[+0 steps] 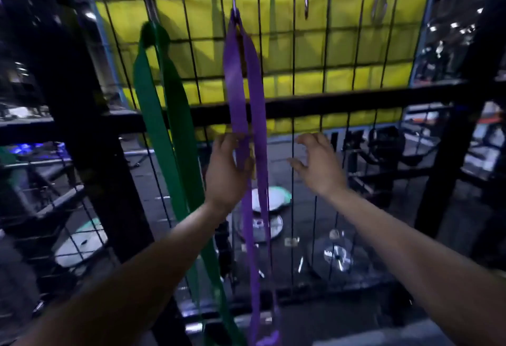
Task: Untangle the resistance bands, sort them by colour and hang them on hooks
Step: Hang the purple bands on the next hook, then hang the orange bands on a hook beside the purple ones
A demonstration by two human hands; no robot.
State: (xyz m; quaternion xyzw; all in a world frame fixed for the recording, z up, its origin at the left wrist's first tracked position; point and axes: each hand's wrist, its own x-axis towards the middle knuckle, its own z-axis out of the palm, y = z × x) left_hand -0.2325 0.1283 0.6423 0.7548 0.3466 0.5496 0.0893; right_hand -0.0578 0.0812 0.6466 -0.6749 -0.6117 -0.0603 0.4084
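Observation:
A purple band [235,77] hangs in a long loop from a metal hook [234,3] on the wire mesh panel [339,52]. A green band [153,93] hangs from another hook [151,7] to its left. My left hand [226,173] is raised at the purple band, thumb and fingers around its left strand at mid height. My right hand [319,164] hovers just right of the band with fingers spread and loosely curled, holding nothing.
Two more hooks [306,3] [379,6] hang bare on the mesh to the right. A black crossbar [356,101] runs across the panel, with a black post [90,126] at left. Weight plates [338,258] lie on the floor behind the mesh.

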